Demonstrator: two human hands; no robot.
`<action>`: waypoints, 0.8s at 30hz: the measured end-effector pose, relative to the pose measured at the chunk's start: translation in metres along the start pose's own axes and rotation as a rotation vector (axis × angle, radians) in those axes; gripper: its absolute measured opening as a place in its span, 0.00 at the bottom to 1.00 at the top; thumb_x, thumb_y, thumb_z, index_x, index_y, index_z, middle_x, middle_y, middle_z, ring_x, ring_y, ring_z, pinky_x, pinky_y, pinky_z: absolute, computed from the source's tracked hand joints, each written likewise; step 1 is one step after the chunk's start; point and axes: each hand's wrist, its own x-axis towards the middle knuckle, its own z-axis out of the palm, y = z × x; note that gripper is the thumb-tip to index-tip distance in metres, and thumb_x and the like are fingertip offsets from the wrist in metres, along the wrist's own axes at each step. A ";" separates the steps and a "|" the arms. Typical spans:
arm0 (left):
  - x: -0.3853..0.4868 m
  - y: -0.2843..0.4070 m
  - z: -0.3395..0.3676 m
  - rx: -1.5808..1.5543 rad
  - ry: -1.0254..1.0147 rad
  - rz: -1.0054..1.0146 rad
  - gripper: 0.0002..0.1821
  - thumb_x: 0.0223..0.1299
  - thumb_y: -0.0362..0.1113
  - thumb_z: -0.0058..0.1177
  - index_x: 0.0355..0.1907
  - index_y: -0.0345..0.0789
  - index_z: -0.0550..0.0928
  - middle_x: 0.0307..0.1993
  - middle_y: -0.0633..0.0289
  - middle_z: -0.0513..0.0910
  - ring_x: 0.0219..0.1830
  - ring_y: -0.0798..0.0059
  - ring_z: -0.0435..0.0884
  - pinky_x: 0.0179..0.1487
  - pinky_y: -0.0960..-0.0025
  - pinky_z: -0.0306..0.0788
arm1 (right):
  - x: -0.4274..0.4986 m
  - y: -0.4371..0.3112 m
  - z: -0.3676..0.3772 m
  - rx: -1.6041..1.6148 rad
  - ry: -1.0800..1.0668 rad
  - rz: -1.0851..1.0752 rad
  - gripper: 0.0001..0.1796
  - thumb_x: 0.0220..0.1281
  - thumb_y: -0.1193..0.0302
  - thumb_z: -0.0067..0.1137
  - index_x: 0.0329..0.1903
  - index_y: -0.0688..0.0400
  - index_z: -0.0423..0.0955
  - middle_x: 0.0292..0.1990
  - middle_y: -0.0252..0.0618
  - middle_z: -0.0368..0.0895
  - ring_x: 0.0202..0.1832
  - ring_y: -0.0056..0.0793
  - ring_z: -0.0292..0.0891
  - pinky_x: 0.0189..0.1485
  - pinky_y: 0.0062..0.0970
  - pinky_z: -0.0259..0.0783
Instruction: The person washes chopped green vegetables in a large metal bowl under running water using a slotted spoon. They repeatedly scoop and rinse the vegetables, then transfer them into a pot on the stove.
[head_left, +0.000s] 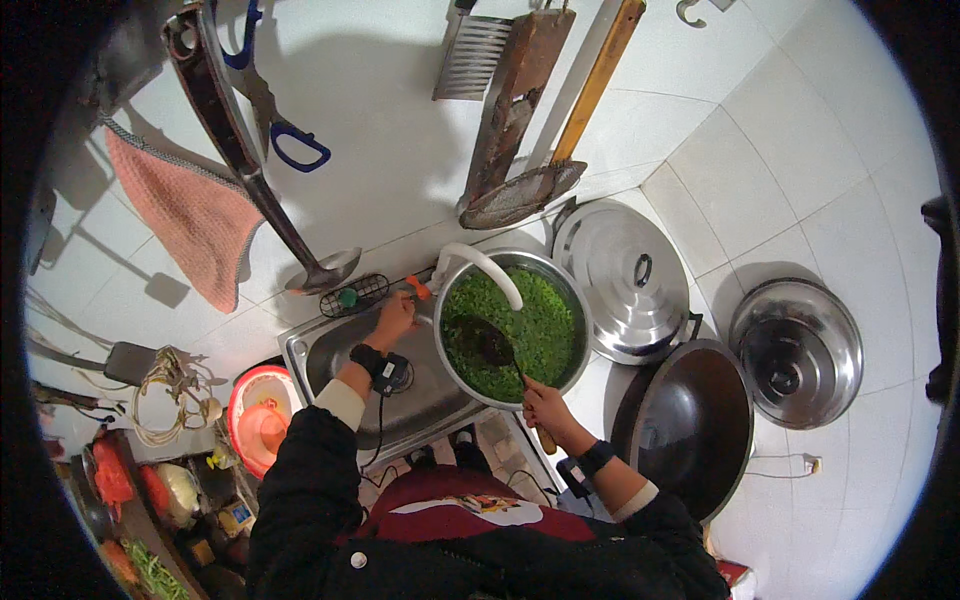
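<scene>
A large round metal pot (584, 330) full of chopped green leaves (543, 360) stands at the right end of the steel sink (337, 352). My right hand (546, 409) grips the wooden handle of a dark ladle or skimmer (484, 341), whose head lies on the greens. Over the pot arches a white faucet spout (487, 266). My left hand (394, 319) is at the back of the sink, near the orange faucet handle (418, 287) and a short handle on the pot's left side; its fingers are bent, and what they touch is unclear.
A steel lid (622, 277) leans right of the pot, with a dark wok (694, 427) and a steel basin (796, 352) beyond. A wire basket (354, 295) sits behind the sink. Utensils and a pink cloth (187, 217) hang on the wall. Left stands a red-rimmed basin (244, 420).
</scene>
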 end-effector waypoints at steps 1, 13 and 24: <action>0.007 -0.003 0.001 0.060 0.026 0.043 0.16 0.63 0.37 0.43 0.51 0.32 0.70 0.39 0.50 0.80 0.32 0.60 0.83 0.36 0.62 0.76 | 0.003 0.003 -0.001 -0.006 -0.004 -0.026 0.21 0.67 0.72 0.39 0.62 0.59 0.60 0.21 0.27 0.60 0.18 0.17 0.58 0.19 0.19 0.59; 0.032 0.006 -0.007 0.316 0.010 0.019 0.23 0.61 0.39 0.46 0.57 0.32 0.68 0.46 0.46 0.78 0.45 0.52 0.79 0.46 0.55 0.73 | -0.058 -0.003 -0.034 0.255 0.004 0.171 0.14 0.64 0.75 0.40 0.52 0.58 0.65 0.21 0.26 0.57 0.18 0.15 0.53 0.18 0.15 0.53; 0.037 0.020 0.006 0.249 -0.021 -0.018 0.24 0.62 0.41 0.47 0.58 0.30 0.66 0.46 0.46 0.78 0.44 0.53 0.79 0.44 0.58 0.72 | -0.034 0.001 -0.088 1.294 -0.195 0.373 0.04 0.68 0.74 0.41 0.43 0.56 0.58 0.22 0.31 0.58 0.20 0.15 0.56 0.17 0.12 0.56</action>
